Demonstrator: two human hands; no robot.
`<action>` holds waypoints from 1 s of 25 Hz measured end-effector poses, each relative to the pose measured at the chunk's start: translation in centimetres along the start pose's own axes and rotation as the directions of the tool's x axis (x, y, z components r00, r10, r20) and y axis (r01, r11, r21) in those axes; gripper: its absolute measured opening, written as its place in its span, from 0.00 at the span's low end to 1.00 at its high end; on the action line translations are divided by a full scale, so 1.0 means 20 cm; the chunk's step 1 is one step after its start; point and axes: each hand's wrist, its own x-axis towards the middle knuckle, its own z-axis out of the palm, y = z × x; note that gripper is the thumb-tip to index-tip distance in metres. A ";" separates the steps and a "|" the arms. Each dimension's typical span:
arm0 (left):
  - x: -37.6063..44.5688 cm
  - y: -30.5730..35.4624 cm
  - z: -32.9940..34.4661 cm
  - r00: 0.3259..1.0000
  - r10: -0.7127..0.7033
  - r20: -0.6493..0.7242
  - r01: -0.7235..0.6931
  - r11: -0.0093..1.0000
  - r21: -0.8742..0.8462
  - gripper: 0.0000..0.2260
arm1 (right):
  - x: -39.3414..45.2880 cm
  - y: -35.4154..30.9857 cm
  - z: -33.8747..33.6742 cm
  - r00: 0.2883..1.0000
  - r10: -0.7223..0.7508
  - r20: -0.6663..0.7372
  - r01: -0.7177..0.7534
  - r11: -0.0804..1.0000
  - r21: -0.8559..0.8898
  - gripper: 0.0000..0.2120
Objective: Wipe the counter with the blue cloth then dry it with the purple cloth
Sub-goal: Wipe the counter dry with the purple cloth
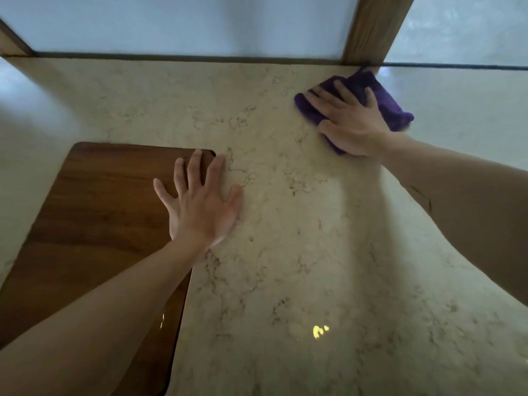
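Note:
A crumpled purple cloth [387, 102] lies on the pale marbled counter [285, 224] at the far right, close to a wooden post. My right hand [348, 121] presses flat on top of it, fingers spread, covering its near half. My left hand [200, 201] rests flat with fingers apart, holding nothing, half on the counter and half on the right edge of a wooden board. No blue cloth is in view.
A dark wooden cutting board [94, 238] lies on the counter's left side, reaching toward the near edge. A wooden post [374, 27] stands at the back right. A frosted pale wall panel [185, 24] runs along the counter's back edge.

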 end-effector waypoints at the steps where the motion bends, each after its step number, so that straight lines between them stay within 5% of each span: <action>1: 0.00 0.00 0.00 1.000 -0.003 -0.002 0.003 1.000 -0.009 0.27 | -0.07 -0.04 0.02 1.000 -0.012 -0.001 0.012 1.000 -0.004 0.28; 9: -0.01 -0.07 -0.12 0.990 0.074 0.123 -0.052 0.984 -0.171 0.26 | -0.90 -0.45 0.23 1.000 -0.009 -0.006 0.008 0.998 -0.067 0.25; 15: -0.43 -0.43 -0.06 0.970 0.236 0.052 -0.231 0.969 -0.093 0.26 | -1.69 -0.79 0.43 0.999 0.025 0.039 -0.024 0.999 -0.033 0.25; 22: -0.67 -0.76 -0.14 0.967 0.244 0.071 -0.244 0.970 -0.012 0.25 | -2.51 -1.26 0.66 0.968 0.249 -0.012 -0.249 0.968 -0.022 0.26; 25: -0.67 -0.80 -0.18 0.978 0.195 0.067 -0.193 0.980 -0.036 0.25 | -2.70 -1.51 0.76 0.872 0.485 -0.065 -0.484 0.875 0.027 0.27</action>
